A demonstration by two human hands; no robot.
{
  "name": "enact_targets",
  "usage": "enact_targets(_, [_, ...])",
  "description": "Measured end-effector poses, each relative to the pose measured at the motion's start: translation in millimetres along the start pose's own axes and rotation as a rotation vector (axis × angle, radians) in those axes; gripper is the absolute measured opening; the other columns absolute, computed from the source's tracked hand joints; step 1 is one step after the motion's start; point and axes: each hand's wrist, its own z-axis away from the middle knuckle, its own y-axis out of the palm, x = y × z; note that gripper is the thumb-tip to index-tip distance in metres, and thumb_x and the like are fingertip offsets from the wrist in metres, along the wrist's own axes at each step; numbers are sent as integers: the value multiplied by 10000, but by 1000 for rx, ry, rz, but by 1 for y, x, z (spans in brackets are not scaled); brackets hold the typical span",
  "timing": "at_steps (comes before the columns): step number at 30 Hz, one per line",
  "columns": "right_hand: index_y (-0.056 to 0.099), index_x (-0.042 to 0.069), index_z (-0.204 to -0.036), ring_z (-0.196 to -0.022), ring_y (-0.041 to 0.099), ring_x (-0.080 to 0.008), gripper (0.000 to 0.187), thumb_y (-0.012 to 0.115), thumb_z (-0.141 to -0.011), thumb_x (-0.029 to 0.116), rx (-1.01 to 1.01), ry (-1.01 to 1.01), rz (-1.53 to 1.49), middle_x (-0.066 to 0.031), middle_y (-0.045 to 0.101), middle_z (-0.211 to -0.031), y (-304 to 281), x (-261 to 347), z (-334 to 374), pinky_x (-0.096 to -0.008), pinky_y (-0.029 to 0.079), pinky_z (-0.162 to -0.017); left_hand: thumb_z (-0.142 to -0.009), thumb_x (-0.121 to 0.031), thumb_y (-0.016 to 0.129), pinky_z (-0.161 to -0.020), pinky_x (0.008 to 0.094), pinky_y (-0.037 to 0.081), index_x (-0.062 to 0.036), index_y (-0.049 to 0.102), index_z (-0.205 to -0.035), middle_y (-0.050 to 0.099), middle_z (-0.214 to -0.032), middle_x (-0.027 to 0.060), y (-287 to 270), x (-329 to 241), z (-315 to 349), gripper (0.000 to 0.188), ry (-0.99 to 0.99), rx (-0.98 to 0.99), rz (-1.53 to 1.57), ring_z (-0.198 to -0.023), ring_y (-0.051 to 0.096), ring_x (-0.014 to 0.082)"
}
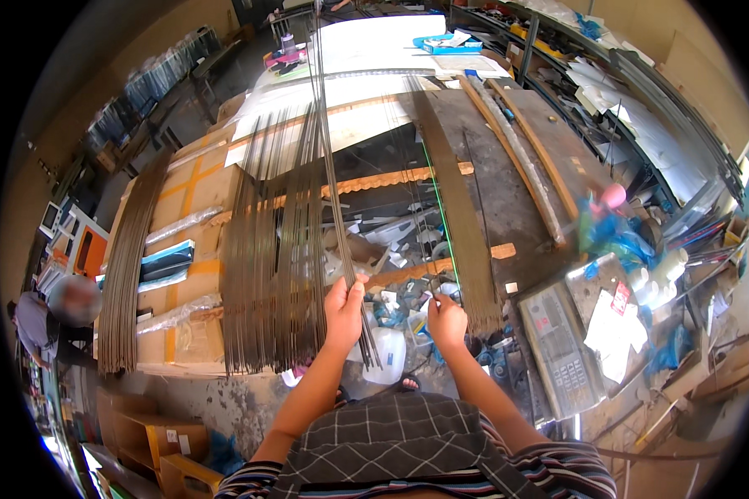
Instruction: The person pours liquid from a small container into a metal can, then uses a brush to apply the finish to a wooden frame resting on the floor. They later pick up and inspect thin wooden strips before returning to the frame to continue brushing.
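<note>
Long, thin dark rods, perhaps metal, lie lengthwise across wooden strips in front of me. My left hand (344,312) is closed around a narrow bundle of these rods (330,166), whose near ends stick out below the fist. To its left a wide, loose spread of rods (262,283) rests on the notched wooden strip (358,183). My right hand (447,323) is pinched at the near end of what looks like a thin rod, beside a dense brown stack of rods (462,216). A bright green line (440,208) runs along that stack's left edge.
Another rod stack (131,266) lies on taped cardboard (193,191) at left. Scraps and a white plastic jug (385,356) lie below the gap. Long wooden bars (516,150), a grey scale-like box (562,341) and crowded shelves (632,108) stand right. A person (42,328) is far left.
</note>
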Motion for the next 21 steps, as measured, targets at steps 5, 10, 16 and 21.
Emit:
enact_targets(5, [590,48,-782,-654,643,-356,193,535,-824,229,120,5,147,-186,651,-740,4,-3,0,-467,513,-605,-939,-134,494,-542,199,305,-39,583,-1005,428,-691,-60,0,4,1,145,47,36,-49,-611,367,27])
enact_targets(10, [583,46,-749,-642,645,-339,188,558,-784,229,146,-108,291,-155,636,-719,7,-6,-4,-444,522,-578,-926,-138,515,-552,223,324,-20,592,-983,458,-693,-49,3,12,0,153,38,43,-9,-621,383,44])
enact_targets(16, [597,49,-724,-636,637,-322,216,585,-795,253,117,-154,196,-139,635,-732,-2,5,0,-422,502,-555,-931,-121,508,-602,202,342,-19,590,-993,492,-766,-41,12,20,2,145,31,65,26,-677,402,39])
enact_targets(21, [630,-14,-855,-600,576,-207,231,610,-872,215,432,-56,-663,-89,617,-700,-43,80,28,-330,442,-554,-940,-117,500,-628,202,365,-22,589,-1014,510,-798,-29,23,21,6,150,-30,97,111,-705,429,44])
